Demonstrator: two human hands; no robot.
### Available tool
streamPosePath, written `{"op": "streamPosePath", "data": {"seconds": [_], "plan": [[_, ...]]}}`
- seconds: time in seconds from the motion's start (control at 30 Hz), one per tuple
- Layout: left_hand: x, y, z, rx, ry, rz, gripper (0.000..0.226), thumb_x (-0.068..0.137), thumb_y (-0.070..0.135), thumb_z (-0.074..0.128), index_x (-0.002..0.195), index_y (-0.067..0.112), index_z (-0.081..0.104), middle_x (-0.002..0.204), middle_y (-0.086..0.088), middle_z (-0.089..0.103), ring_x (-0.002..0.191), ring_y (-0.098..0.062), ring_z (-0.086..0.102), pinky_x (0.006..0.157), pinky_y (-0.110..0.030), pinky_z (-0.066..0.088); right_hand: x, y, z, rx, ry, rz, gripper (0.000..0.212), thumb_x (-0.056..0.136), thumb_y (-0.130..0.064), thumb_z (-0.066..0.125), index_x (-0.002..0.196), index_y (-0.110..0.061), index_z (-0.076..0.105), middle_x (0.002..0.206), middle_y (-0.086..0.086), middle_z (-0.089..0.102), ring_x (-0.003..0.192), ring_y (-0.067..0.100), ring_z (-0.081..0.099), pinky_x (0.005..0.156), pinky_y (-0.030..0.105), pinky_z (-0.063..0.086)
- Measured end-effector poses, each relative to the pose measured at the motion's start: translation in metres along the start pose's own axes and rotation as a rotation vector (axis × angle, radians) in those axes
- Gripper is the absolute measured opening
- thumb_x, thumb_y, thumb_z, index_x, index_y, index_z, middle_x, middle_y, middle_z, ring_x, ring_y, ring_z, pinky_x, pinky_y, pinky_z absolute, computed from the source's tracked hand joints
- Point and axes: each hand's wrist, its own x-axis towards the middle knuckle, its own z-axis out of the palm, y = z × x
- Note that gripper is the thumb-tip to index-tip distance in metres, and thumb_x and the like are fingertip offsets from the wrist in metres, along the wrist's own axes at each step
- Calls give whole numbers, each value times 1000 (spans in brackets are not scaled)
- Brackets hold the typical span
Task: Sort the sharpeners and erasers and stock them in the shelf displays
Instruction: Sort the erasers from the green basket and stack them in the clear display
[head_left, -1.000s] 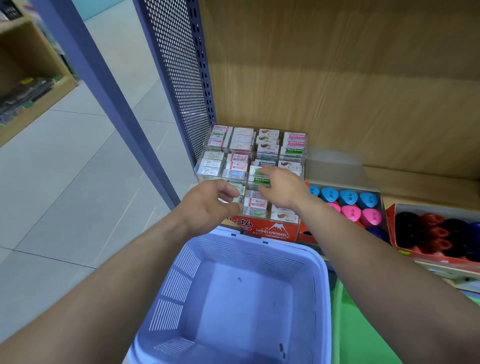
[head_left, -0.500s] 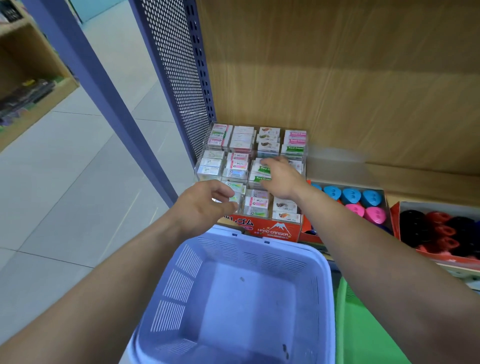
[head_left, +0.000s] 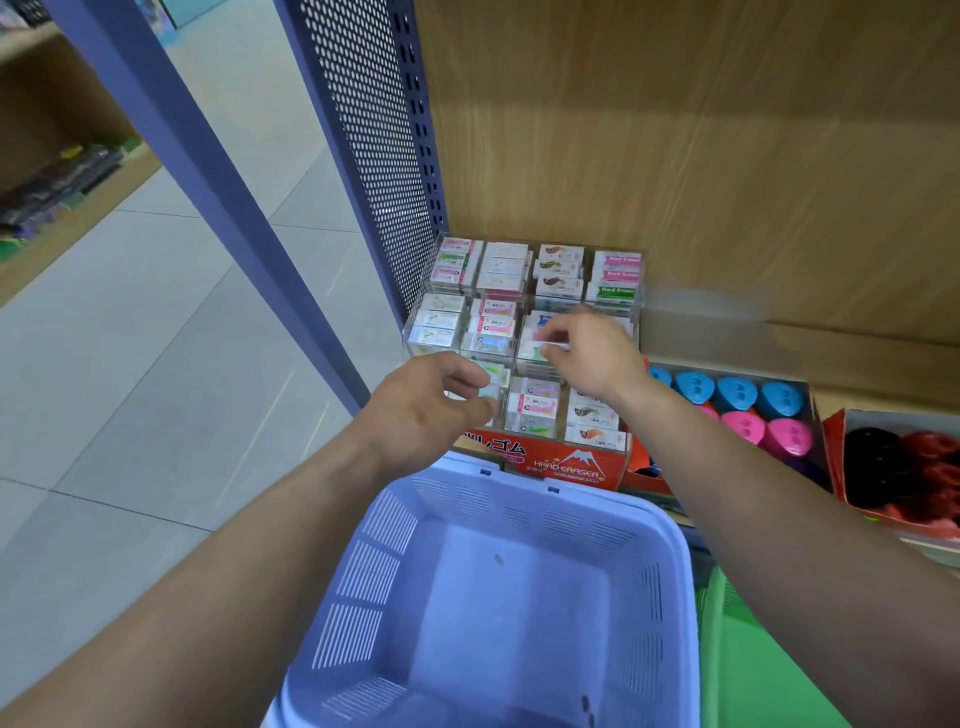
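Observation:
A clear acrylic eraser display (head_left: 422, 323) stands in the shelf's left corner, its compartments filled with wrapped erasers, on a red "Hard Eraser" box (head_left: 571, 464). My right hand (head_left: 595, 356) is over the middle row and pinches a small white eraser (head_left: 551, 345) with curled fingers. My left hand (head_left: 434, 402) is at the front-left compartment, its fingers and thumb curled round a pale green eraser (head_left: 491, 387). Blue and pink sharpeners (head_left: 737, 395) fill a box to the right.
An empty lilac basket (head_left: 519, 499) sits just below my hands. A red box of black and red sharpeners (head_left: 904, 467) lies at far right, and a green basket (head_left: 753, 665) at lower right. The perforated blue shelf side (head_left: 379, 156) bounds the left.
My right hand moved from the front of the display up to the middle row and now pinches an eraser there. My left hand stayed at the front-left compartment.

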Motion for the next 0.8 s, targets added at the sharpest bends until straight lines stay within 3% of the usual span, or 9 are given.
{"op": "streamPosePath", "data": {"seconds": [0.1, 0.2, 0.3, 0.5, 0.6, 0.8], "plan": [[-3, 3, 3, 27, -5, 9, 21, 90, 29, 74, 109, 23, 67, 109, 7, 66, 92, -13, 65, 68, -16, 42, -4, -4, 2, -101, -38, -9, 31, 101, -29, 54, 127, -23, 69, 125, 7, 57, 109, 27, 60, 87, 38, 52], [-7, 7, 4, 113, 11, 29, 22, 89, 31, 75, 109, 26, 66, 111, 8, 64, 96, -16, 65, 71, -22, 45, -16, -14, -11, -110, -135, 13, 45, 101, -35, 52, 145, -22, 53, 142, 6, 49, 128, 28, 51, 97, 39, 48], [-12, 15, 13, 231, 13, 60, 24, 90, 32, 74, 111, 26, 64, 116, 5, 63, 98, -18, 63, 81, -27, 49, -52, -20, -39, -55, -74, 16, 55, 97, -39, 61, 149, -25, 47, 149, 5, 46, 135, 26, 47, 101, 41, 47], [-60, 36, 92, 584, -175, 230, 48, 89, 39, 69, 132, 23, 58, 132, 0, 61, 115, -21, 58, 99, -33, 47, -205, 25, -90, -86, -40, 121, 38, 84, -44, 74, 119, -30, 68, 117, -3, 62, 110, 22, 61, 92, 39, 51], [-99, 38, 155, 692, -327, 355, 56, 89, 41, 68, 139, 23, 52, 141, 0, 54, 128, -22, 51, 106, -35, 42, -293, 74, -100, -134, -123, 260, 39, 86, -45, 73, 121, -28, 68, 122, -2, 62, 108, 19, 63, 94, 33, 49], [-151, 13, 271, 784, -497, 445, 60, 89, 46, 64, 143, 27, 47, 146, 1, 47, 134, -20, 46, 107, -33, 42, -400, 162, -80, -156, -353, 459, 47, 90, -43, 71, 132, -21, 63, 130, 2, 60, 111, 20, 60, 96, 31, 46]]}}
